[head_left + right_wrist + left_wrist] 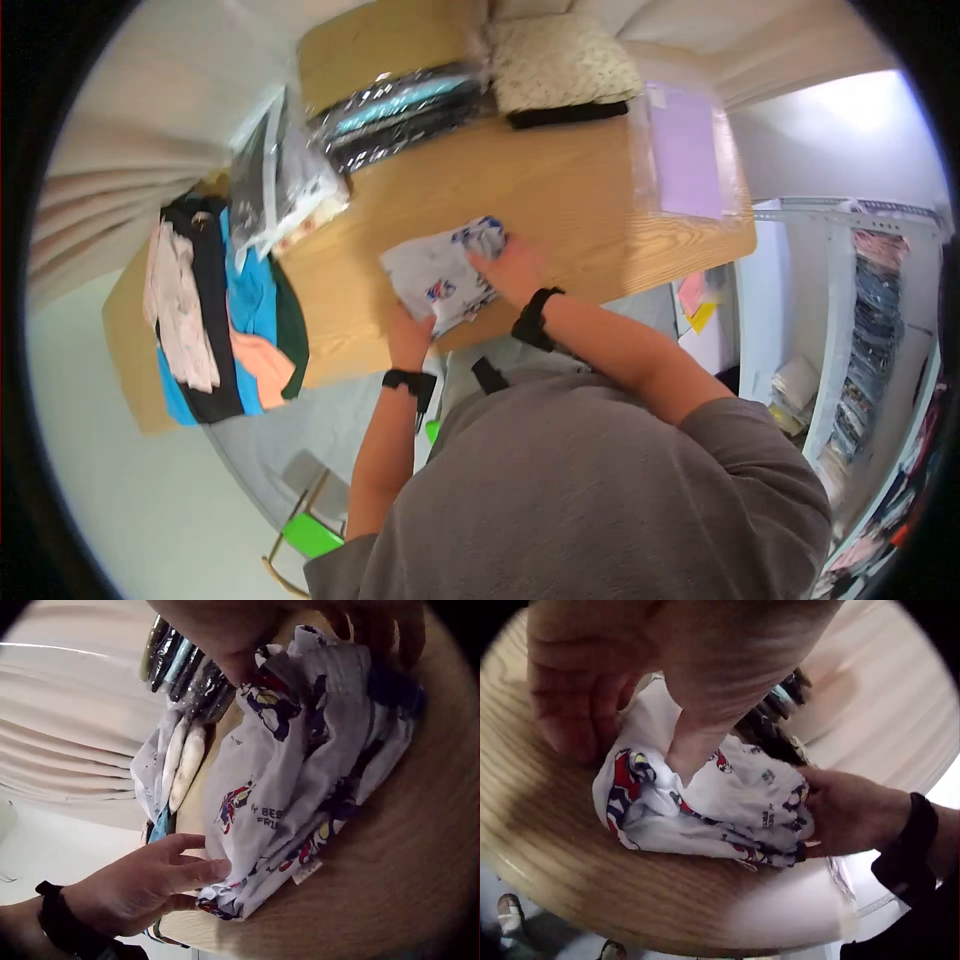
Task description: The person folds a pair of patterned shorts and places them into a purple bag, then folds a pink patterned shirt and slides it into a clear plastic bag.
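Note:
A folded white garment (435, 275) with red and blue cartoon prints and small lettering lies on the wooden table in front of the person. The left hand (408, 338) pinches its near left end, thumb on top and fingers at the underside, as the right wrist view shows. At the opposite end, the right hand (512, 270) grips the bunched fabric, its thumb and fingers bent over the folds. A small white tag (307, 871) sticks out from the garment's lower edge. Both wrists wear black bands (537, 318).
Plastic-wrapped dark and light-blue clothes (400, 115) lie at the back, beside a cream patterned folded cloth (565, 65). A lilac packet (687, 150) is at the right. Several loose garments (215, 310) hang over the left edge. Shelves of clothes (865, 340) stand right.

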The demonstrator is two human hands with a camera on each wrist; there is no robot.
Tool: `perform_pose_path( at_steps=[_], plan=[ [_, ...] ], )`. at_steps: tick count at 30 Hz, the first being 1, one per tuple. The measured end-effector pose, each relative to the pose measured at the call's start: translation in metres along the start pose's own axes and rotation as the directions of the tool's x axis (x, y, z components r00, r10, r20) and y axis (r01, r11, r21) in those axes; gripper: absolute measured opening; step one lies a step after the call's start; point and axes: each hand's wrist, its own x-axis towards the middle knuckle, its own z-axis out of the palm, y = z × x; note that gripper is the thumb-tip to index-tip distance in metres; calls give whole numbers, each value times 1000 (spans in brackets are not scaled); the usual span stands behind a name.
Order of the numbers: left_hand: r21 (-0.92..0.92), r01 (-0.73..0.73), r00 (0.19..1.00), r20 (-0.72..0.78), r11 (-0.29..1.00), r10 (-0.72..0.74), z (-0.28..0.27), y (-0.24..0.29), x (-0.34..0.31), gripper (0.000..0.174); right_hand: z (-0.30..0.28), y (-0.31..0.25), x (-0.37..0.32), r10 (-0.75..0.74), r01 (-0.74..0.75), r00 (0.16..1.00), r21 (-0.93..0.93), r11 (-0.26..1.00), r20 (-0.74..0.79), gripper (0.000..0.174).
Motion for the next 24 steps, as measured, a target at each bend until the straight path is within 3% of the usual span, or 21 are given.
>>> perform_pose_path(
  at_steps=[1, 2, 3, 5, 6, 8, 9, 11, 12, 13, 14, 15, 16, 18, 20, 22, 24],
  plan=[
    [76, 38, 999, 14, 996, -39, -1, 6, -2, 70, -6, -10, 2, 138, -164, 970, 121, 979, 198, 74],
    [-78, 90, 994, 67, 993, -85, -9, 26, 0, 71, -3, -3, 11, 159, -174, 978, 101, 980, 139, 76],
    [-83, 123, 990, 86, 989, -116, -6, 22, 0, 72, 17, 5, 11, 175, -186, 977, 85, 979, 124, 78],
    [-87, 108, 992, 79, 990, -101, -7, 28, 0, 71, 18, 10, 10, 151, -162, 963, 35, 986, 224, 65],
    [-93, 97, 993, 77, 991, -90, -7, 29, 0, 71, 23, 14, 15, 151, -163, 968, 40, 986, 202, 65],
    [-107, 38, 997, 77, 993, -30, -2, 21, 3, 71, 31, 24, 28, 109, -42, 898, -163, 986, 426, 55],
    [-117, 3, 997, 78, 993, 6, 0, 20, 5, 71, 27, 27, 32, 110, -47, 904, -159, 986, 413, 55],
    [-85, -52, 996, 64, 995, 57, 6, 18, 8, 65, 18, 35, 38, 105, -155, 820, 41, 987, 562, 45],
    [-51, -92, 994, 51, 994, 94, 9, 17, 9, 59, 9, 37, 33, 108, -161, 824, 47, 986, 555, 45],
    [-49, -103, 993, 56, 994, 105, 16, 15, 11, 59, -3, 40, 26, 26, -224, 835, 295, 929, 550, 45],
    [-167, -49, 986, 148, 985, 74, 23, 14, 14, 60, -16, 41, 21, -53, -272, 851, 524, 807, 523, 46],
    [-276, 16, 969, 242, 961, 53, 27, 15, 17, 61, -7, 64, 29, -41, -273, 860, 525, 806, 509, 38],
    [-272, 5, 967, 247, 962, 65, 24, 30, 18, 61, -20, 70, 29, -38, -272, 866, 533, 801, 499, 38],
    [-182, 1, 951, 303, 983, 56, 21, 63, 23, 49, -56, 94, 25, -40, -443, 806, 647, 620, 591, 34],
    [-232, 1, 935, 346, 973, 81, 39, 69, 38, 43, -71, 142, 26, 35, -499, 819, 680, 537, 573, 33],
    [-278, 7, 916, 388, 961, 106, 49, 92, 51, 37, -166, 114, -6, 99, -529, 817, 671, 520, 568, 47],
    [-259, -165, 880, 397, 952, 261, 54, 149, 59, 32, -178, 165, -14, 2, -310, 938, 834, 456, 347, 45]
  ],
)
